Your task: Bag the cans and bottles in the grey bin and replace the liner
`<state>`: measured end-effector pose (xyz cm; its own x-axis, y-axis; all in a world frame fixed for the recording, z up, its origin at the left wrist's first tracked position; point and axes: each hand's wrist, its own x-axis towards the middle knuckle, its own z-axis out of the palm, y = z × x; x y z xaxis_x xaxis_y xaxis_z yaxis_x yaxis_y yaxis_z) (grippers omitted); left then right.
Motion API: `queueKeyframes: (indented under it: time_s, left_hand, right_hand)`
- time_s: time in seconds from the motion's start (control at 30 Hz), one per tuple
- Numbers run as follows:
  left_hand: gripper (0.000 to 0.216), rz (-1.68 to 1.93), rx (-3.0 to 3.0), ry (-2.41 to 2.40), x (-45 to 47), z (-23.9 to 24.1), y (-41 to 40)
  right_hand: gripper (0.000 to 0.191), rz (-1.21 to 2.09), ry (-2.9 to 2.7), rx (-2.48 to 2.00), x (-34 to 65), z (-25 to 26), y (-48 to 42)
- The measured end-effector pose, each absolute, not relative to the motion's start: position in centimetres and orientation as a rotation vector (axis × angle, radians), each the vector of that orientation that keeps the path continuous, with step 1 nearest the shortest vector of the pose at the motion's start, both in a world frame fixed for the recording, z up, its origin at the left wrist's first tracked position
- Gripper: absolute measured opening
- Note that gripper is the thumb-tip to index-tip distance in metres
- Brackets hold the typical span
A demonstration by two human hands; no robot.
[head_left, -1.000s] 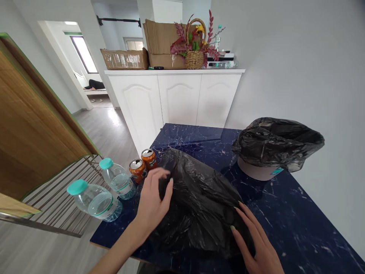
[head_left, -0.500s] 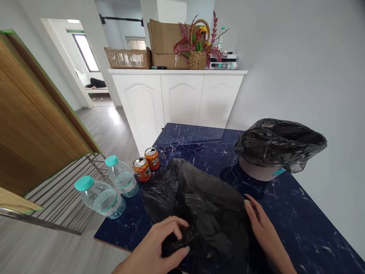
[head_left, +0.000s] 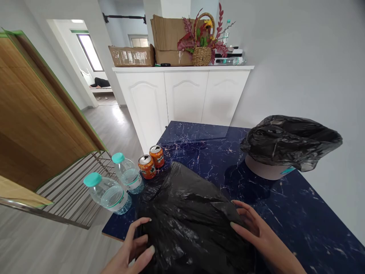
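So L hand [head_left: 127,248] & R hand [head_left: 261,233], both spread, touch blk bag [head_left: 191,213], opp. sides.

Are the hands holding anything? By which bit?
The left hand and right hand touch the left and right sides of the nearer black bag; I can't tell whether they grip it.

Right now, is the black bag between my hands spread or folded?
Spread: the black bag lies broad and wrinkled across the table, between left hand and right hand.
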<state>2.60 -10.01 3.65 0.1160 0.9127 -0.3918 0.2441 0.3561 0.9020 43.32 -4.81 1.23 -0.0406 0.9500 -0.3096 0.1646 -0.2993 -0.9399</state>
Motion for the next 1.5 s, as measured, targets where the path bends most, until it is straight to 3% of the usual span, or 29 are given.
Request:
queueKeyframes:
  time_s: [0.23,0.37,0.53,0.8,0.97,1.13,1.27,1.37,1.5]
  left_hand:
    - [0.054,0.716,1.283,1.301,7.1,6.4,-5.1]
    - [0.04,0.758,1.424,1.44,6.5,6.7,-5.3]
    - [0.044,0.821,1.417,1.617,3.8,6.1,-6.3]
    - [0.037,0.702,1.764,1.66,1.9,4.7,-7.6]
    - [0.026,0.869,2.266,1.622,4.7,7.4,-6.5]
    - [0.045,0.483,2.464,0.927,11.9,10.2,-2.0]
    - [0.049,0.331,2.491,0.658,17.2,6.6,3.0]
    - [0.071,0.17,2.547,0.71,18.8,2.1,6.3]
    - [0.07,0.279,2.633,1.023,17.7,-1.5,10.1]
  right_hand:
    - [0.091,1.766,-1.127,-1.481,44.4,3.0,-5.6]
    - [0.098,1.766,-1.174,-1.445,45.3,2.8,-6.4]
    - [0.112,1.564,-1.072,-1.441,46.9,2.0,-8.1]
    - [0.077,1.543,-1.348,-1.661,50.1,-1.2,-9.2]
    - [0.074,1.228,-1.346,-1.775,51.2,-1.1,-9.8]
    - [0.064,0.53,-1.46,-1.898,48.4,2.5,-10.3]
    - [0.053,0.416,-1.818,-1.699,43.6,2.0,-9.5]
    - [0.065,0.36,-1.993,-1.788,41.5,-1.6,-8.6]
    - [0.075,0.228,-1.997,-1.91,41.7,-5.9,-7.8]
